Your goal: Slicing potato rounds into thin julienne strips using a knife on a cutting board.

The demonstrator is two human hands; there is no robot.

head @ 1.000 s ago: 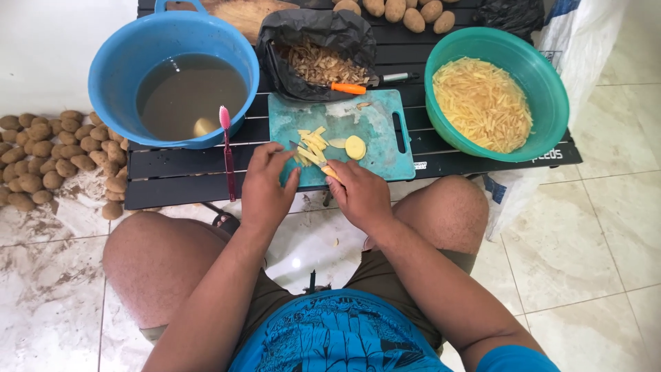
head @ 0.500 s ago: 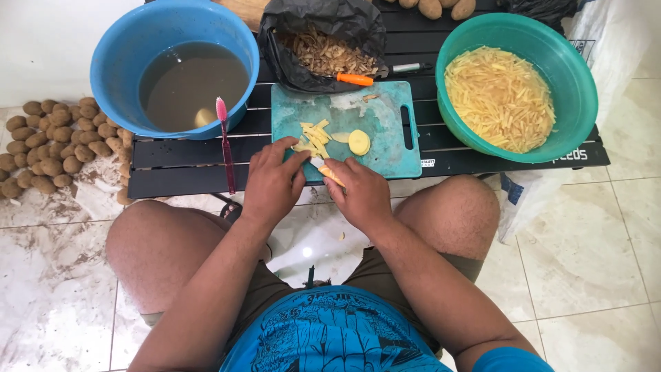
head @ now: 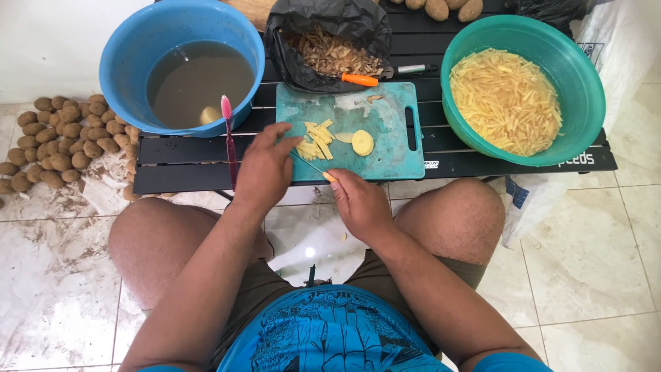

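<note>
**Friend:** What are your hands doing?

**Me:** My right hand [head: 358, 203] is shut tight around a knife [head: 313, 167] with a thin blade and a yellow handle. It sits at the near edge of the cutting board [head: 385, 148]. My left hand [head: 265, 169] is at the board's left side. Its fingers [head: 286, 134] are bent and press down on a little heap of potato sticks [head: 315, 143].

**Friend:** What is the board like?

**Me:** It is flat, green plastic, with scratches and a slot for a handle. It lies on a black desk [head: 186, 165] made of slats. Just right of the sticks, on the board, lies a round, smooth potato slice [head: 362, 142].

**Friend:** What else is near the board?

**Me:** Right of it is a round green bowl [head: 589, 76] full of pale cut sticks. Left of it is a blue bowl [head: 124, 62] with murky water. A pink toothbrush [head: 228, 134] leans on that one. Behind the board is a crinkly black bag [head: 344, 21] of dry peels, with an orange-handled peeler [head: 361, 79]. Far left, on the floor, lumpy brown potatoes [head: 58, 141] sit in a pile.
</note>
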